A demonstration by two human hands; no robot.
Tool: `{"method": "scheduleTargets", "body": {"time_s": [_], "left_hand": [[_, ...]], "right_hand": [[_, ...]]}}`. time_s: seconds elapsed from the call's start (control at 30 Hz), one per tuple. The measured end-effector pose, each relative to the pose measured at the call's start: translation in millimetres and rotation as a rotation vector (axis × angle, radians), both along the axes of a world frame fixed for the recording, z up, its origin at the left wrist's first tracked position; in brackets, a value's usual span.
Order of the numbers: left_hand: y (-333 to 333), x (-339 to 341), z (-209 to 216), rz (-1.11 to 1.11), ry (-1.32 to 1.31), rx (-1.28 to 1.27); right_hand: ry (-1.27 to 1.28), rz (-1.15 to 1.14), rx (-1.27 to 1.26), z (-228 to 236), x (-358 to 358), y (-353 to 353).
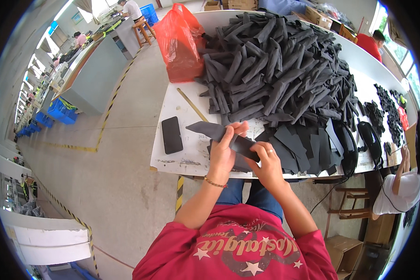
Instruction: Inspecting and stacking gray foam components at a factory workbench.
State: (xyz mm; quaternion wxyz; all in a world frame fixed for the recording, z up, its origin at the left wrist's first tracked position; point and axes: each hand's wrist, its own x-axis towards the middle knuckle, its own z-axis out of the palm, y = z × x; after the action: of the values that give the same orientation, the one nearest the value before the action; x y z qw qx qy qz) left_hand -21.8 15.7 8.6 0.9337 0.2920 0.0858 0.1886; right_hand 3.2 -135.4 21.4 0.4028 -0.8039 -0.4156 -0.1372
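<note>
Over the table's front edge, both hands are at a long dark grey fabric piece (205,129), which has a pointed left end. My left hand (223,150) is closed around its middle, thumb on top. A darker black flat section (244,147) runs from there to my right hand (267,163), whose fingers pinch its right end. Whether this section is a separate insert, I cannot tell. Just right of my hands lie several flat black sheets (289,147), overlapping. Behind them rises a big heap of similar dark grey fabric pieces (275,70).
On the white table (191,156) are a black phone (172,135), a yellowish ruler-like strip (192,104) and a red plastic bag (182,46). Black rounded objects with a cable (345,147) stand to the right. Another person (399,189) sits at the far right beside a wooden stool (350,203).
</note>
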Motion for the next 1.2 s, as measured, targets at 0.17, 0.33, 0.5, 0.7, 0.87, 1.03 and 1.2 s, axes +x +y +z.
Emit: {"method": "scheduleTargets", "body": {"time_s": [0.17,0.33,0.5,0.7,0.87,1.03,1.2], "left_hand": [[-10.4,2.4,9.9,0.016,-0.023,0.021],[-5.7,0.7,0.8,0.014,-0.023,-0.058],[-13.3,-5.0,-9.5,0.004,-0.016,-0.176],[-20.9,-7.3,-28.0,-0.051,-0.02,-0.183],[-15.1,-12.7,-18.1,-0.066,0.091,-0.136],[7.2,-5.0,18.6,0.095,0.043,-0.137],[-12.0,0.8,29.1,0.118,-0.046,-0.053]], "right_hand": [[-0.008,0.064,0.095,4.1,4.9,4.4],[0.036,0.094,0.129,-5.9,6.3,9.8],[-0.026,0.104,0.129,-14.7,2.1,13.3],[0.042,0.169,0.108,-15.6,0.2,19.6],[0.138,0.147,-0.072,-7.3,-4.6,2.9],[0.086,0.227,-0.029,2.9,11.3,-16.4],[0.017,0.254,0.062,16.8,9.8,-5.6]]}}
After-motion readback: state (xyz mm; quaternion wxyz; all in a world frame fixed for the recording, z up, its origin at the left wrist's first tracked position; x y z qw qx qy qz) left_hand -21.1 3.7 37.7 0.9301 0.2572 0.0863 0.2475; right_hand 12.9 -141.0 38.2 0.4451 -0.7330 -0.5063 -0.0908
